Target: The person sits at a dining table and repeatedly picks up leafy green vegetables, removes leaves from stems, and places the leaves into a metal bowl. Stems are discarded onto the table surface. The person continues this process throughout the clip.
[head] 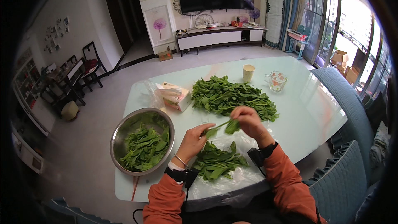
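A leafy green sprig [219, 127] stretches between my two hands above the glass table. My left hand [195, 140] pinches its stem end, with a leaf beside the fingers. My right hand [247, 120], slightly blurred, grips the other end, where a broad leaf hangs. Below them, a small pile of greens [217, 161] lies on a clear plastic sheet [242, 177]. Beyond my hands is a larger heap of leafy greens [231, 95]. To the left, a stainless steel bowl [115, 152] holds more greens [146, 149].
A tissue pack [177, 99] and a crumpled clear plastic bag [148, 91] lie behind the bowl. A paper cup [248, 73] and a glass mug [277, 81] stand at the far side of the glass table [304, 105]. A blue quilted sofa [342, 168] is at the right.
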`<state>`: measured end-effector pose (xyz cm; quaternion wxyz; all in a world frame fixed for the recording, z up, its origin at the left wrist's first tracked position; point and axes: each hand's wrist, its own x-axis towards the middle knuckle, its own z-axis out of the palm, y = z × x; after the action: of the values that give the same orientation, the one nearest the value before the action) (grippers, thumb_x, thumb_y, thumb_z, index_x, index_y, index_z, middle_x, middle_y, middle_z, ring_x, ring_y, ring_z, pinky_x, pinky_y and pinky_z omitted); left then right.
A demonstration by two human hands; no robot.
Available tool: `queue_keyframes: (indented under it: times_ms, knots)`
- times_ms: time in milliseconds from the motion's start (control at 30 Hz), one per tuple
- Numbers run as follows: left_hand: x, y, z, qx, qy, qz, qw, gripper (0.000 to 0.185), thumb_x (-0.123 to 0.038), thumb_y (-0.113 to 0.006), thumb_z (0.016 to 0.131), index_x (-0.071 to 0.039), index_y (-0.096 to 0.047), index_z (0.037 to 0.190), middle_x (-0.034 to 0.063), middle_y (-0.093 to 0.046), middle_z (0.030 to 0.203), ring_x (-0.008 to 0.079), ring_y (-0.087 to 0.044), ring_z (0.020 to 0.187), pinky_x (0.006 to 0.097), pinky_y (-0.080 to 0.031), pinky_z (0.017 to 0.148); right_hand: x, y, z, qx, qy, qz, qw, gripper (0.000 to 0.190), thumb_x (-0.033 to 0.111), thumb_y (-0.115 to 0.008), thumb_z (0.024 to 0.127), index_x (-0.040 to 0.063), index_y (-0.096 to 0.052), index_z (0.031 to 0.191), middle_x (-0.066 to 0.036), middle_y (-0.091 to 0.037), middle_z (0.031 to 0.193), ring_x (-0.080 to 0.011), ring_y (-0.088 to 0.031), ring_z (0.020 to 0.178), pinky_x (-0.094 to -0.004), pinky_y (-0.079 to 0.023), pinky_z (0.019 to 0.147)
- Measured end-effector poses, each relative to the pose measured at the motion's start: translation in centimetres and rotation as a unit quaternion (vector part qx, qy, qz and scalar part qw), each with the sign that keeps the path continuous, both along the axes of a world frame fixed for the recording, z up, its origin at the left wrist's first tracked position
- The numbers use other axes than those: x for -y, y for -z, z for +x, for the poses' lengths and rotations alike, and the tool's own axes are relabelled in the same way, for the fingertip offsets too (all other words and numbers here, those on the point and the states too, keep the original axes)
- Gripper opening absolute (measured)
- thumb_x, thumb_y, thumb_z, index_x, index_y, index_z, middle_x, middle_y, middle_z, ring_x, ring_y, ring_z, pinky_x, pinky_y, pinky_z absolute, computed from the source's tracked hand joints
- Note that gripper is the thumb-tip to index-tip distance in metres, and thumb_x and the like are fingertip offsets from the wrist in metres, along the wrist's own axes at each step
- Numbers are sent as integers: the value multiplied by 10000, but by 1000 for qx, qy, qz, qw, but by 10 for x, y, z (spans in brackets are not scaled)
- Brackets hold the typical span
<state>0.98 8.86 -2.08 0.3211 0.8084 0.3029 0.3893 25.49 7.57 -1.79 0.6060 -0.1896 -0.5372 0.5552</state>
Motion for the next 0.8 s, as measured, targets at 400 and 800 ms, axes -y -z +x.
queue_keyframes:
  times_ms: [400,800]
  knots:
    - [-12,-1,-10,91,-220,110,965,243,-14,-510,923,-9,-616,1141,159,-635,1003,246,-653,713,318,-499,631,50,-39,28,378,-54,102,919,128,51,-609,880,21,-679,983,-103,-650,1030,-215,-633,941,-338,-522,811]
    - [11,-36,-13,199,-17,-27,980,305,64,-416,881,8,-650,1068,67,-662,888,123,-651,765,243,-517,678,-132,-17,-16,750,298,283,519,84,191,-651,827,121,-696,828,-60,-672,791,-265,-653,805,-404,-442,776]
